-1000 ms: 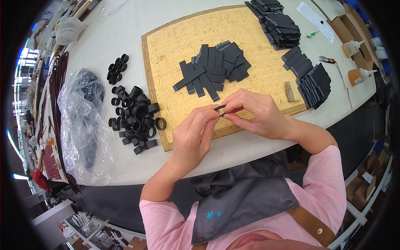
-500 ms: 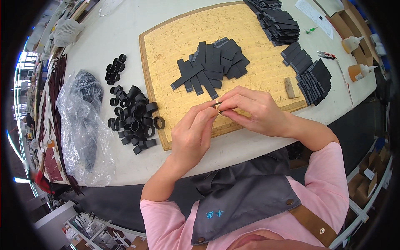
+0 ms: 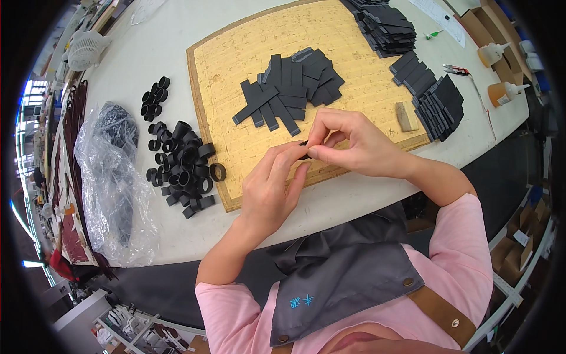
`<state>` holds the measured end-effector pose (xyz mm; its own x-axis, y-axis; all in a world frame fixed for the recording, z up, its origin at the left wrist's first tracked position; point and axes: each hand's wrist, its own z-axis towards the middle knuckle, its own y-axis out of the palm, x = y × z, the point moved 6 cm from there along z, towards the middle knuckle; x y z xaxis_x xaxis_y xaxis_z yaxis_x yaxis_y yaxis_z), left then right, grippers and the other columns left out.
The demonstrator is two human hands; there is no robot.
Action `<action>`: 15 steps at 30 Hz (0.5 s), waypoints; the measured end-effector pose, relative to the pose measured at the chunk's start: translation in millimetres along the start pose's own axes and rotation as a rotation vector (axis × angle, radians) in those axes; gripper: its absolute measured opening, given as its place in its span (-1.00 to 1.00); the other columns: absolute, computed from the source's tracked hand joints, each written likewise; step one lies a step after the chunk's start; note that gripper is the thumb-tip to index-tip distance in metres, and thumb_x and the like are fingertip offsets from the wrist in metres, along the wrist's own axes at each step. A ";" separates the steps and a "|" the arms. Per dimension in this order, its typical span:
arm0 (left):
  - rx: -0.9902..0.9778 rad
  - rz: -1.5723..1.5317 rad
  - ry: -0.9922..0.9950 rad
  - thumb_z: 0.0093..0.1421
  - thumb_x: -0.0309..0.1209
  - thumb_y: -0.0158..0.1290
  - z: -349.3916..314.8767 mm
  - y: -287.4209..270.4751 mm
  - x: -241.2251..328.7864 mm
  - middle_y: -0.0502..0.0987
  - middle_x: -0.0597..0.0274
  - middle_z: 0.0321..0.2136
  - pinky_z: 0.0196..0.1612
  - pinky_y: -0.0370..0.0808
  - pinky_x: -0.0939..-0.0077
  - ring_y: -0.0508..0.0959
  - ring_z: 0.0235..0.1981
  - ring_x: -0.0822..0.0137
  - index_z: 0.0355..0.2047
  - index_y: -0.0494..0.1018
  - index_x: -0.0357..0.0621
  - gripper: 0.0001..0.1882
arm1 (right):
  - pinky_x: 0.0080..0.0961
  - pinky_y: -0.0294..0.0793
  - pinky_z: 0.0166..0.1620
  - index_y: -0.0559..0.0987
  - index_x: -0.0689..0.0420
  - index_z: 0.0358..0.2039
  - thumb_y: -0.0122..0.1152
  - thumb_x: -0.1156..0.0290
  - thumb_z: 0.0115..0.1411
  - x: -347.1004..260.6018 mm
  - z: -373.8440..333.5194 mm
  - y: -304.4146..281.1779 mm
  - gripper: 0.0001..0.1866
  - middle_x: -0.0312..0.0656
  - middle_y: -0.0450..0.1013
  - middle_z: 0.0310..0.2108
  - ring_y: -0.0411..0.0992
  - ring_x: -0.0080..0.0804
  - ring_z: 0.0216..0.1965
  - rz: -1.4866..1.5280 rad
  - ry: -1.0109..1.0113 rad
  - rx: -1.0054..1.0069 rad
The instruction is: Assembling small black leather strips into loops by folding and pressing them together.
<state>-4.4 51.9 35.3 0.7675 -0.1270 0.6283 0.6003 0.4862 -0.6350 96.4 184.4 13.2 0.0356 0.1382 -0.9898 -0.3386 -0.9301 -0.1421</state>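
A small black strip (image 3: 304, 157), curved into a loop, is pinched between both my hands above the front part of the yellow board (image 3: 359, 88). My left hand (image 3: 268, 189) is closed on its left side with thumb and fingers. On the other side my right hand (image 3: 361, 147) pinches it with thumb and forefinger, the fingertips of the two hands meeting. Much of the loop is hidden by the fingers. Just beyond my hands lies a loose pile of flat black strips (image 3: 289, 82). Left of the board sit many finished-looking black rings (image 3: 183, 159), heaped together.
A smaller group of black rings (image 3: 154, 97) and a clear plastic bag (image 3: 112, 194) lie on the left. To the right are stacked black strips (image 3: 439, 109), a small block (image 3: 405, 117), red-handled snips (image 3: 457, 70) and two glue bottles (image 3: 506, 92). A white fan (image 3: 86, 50) stands far left.
My right thumb and forefinger have drawn closer together over the join of the strip, and the loop has turned a little. The whole view has shifted slightly.
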 end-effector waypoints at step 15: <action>0.014 -0.470 -0.380 0.20 -0.63 0.27 -6.2 2.4 -26.7 0.69 0.09 -0.26 -0.15 0.68 0.54 0.74 -0.20 0.29 -0.18 0.51 -0.37 -0.79 | -0.66 0.54 -0.09 0.54 0.23 -0.05 0.30 0.48 0.33 2.8 3.0 0.6 -0.78 -0.34 0.44 -0.25 0.48 -0.67 -0.20 0.186 0.162 -0.146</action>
<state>-22.0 51.0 14.1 0.2853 -0.0143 0.9583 0.8507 0.4643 -0.2463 93.5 185.2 10.4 0.1396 -0.0847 -0.9866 -0.2151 -0.9751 0.0533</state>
